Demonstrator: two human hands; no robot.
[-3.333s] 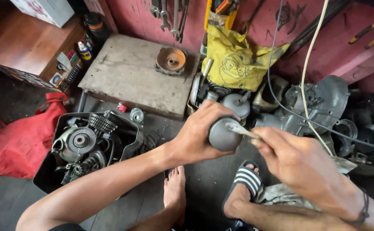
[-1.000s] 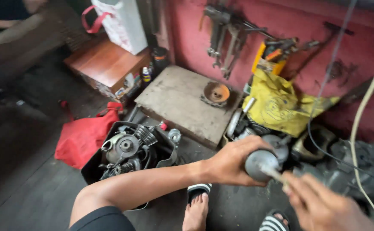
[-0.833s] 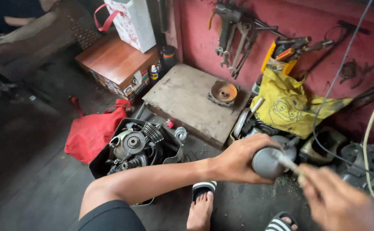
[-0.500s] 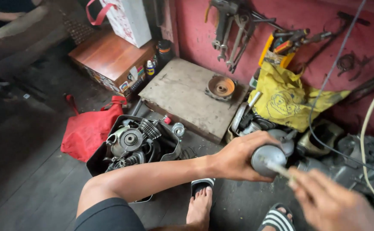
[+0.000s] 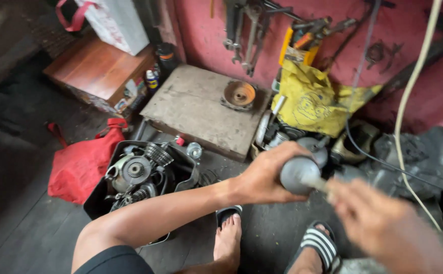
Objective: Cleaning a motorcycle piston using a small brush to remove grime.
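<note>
Since the frame 0.5 s ago, the grey rounded metal part (image 5: 298,175) sits much as it did in the view, and the right hand (image 5: 383,226) has blurred with motion while its thin tool remains against the part's face.

That part is held in the air above the dark floor, just in front of the person's 2 feet, and the left hand (image 5: 267,175) is wrapped around its left side, fingers curled over the top and thumb beneath, firmly closed on it. From this grip the part lies to the right, its rounded face turned toward the right hand. A slim pale metal tool (image 5: 316,183) runs from that face down and to the right into the right hand; its long axis is a shallow diagonal, roughly in line with the left forearm. The right hand is closed around the far end of the tool, though the blur hides the exact finger placement. Of the 2 hands, the left is the one touching the part; the right meets it only through the tool.

Behind the part lies a heap of grey engine castings (image 5: 409,157) and a yellow bag (image 5: 312,104). To the left, a black tray (image 5: 181,177) holds engine pieces, beside a red bag (image 5: 82,162), with a worn wooden board (image 5: 196,106) beyond.
</note>
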